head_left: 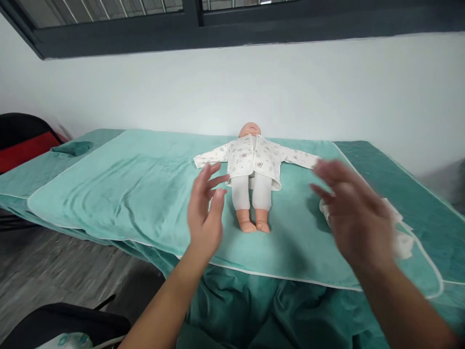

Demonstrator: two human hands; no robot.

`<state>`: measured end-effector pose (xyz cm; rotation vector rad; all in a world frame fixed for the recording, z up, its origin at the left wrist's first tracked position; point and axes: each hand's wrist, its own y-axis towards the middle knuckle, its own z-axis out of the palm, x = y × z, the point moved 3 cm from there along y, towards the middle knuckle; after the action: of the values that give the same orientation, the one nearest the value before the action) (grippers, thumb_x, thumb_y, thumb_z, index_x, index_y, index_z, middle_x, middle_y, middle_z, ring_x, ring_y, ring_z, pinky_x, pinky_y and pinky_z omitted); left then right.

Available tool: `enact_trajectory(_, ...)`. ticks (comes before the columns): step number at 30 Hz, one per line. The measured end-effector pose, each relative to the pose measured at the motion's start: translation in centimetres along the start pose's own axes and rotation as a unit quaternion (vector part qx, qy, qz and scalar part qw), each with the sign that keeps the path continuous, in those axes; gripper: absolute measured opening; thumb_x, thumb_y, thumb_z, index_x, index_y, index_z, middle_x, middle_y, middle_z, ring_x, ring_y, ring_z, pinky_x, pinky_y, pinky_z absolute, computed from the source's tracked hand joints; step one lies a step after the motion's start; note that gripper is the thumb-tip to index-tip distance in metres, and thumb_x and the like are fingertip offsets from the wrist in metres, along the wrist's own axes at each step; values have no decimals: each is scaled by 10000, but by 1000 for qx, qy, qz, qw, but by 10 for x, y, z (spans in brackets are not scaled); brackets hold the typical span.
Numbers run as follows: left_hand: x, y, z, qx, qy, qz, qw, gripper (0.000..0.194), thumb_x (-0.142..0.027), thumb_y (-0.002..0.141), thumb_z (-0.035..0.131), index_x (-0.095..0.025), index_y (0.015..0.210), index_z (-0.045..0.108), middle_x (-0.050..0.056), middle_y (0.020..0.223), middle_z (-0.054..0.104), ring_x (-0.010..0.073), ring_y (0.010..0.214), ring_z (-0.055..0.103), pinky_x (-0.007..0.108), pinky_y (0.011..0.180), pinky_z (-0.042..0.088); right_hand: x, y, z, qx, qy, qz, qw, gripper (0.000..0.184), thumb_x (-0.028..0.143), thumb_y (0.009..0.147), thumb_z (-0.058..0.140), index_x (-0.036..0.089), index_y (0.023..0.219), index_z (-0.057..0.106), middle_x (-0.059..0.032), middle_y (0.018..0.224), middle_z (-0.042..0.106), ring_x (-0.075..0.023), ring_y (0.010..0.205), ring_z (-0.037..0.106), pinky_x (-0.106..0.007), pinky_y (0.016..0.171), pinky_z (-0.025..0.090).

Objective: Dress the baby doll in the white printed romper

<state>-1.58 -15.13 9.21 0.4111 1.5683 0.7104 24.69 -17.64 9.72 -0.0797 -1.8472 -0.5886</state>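
Doll [253, 167], smooth and peach-coloured in a white printed cotton-like jacket [241, 156], lay on mint-green cloth [145, 179]; left hand [206, 208] and blurred right hand [358, 218] hovered nearby, loosely spread.

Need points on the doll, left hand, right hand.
Doll [253, 164], head view: front of clothed torso.
Left hand [204, 218], head view: near thumb's base.
Right hand [358, 218], head view: middle of hand, blurred.

I can't read any words or numbers here. The white jacket [262, 157] in front of me has little prints all over it, but they are too small to make out. The white thing [67, 341] low on my left has green marks I can't read either.
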Motion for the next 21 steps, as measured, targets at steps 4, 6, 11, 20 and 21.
enact_trajectory(4,117,5,11,73,164,-180,967,524,-287,933,584,-152,1430,490,183,1442,562,265,1224,630,423,1000,550,-77,24,34,9,-92,119,989,710,468,821,712,101,1400,527,-228,1372,627,-327,1186,656,-486,965,543)
enact_trajectory(6,145,8,18,122,270,-186,937,443,-290,909,605,-154,1330,571,161,1395,605,281,1289,582,455,1094,477,-101,34,47,14,-200,107,974,648,434,849,666,105,1394,541,-187,1281,684,-305,1115,672,-470,964,522)
enact_trajectory(11,152,24,39,159,436,-194,864,282,-345,955,505,-225,1141,680,109,1433,604,327,1347,515,511,1086,431,-113,56,65,39,-340,92,935,558,476,925,560,215,1418,539,-67,1099,740,-280,1013,675,-406,867,476)
enact_trajectory(20,157,28,38,161,420,-161,878,264,-315,941,502,-204,965,741,90,1297,697,310,1227,572,445,984,437,-123,65,52,-76,-229,53,969,480,243,758,524,131,1212,630,-15,771,620,-203,709,560,-320,709,421)
enact_trajectory(21,156,27,37,160,420,-158,879,259,-308,939,503,-202,957,738,93,1287,701,311,1215,575,445,972,436,-123,64,51,-84,-230,54,968,481,250,753,527,128,1206,632,-12,761,612,-201,701,552,-320,700,414)
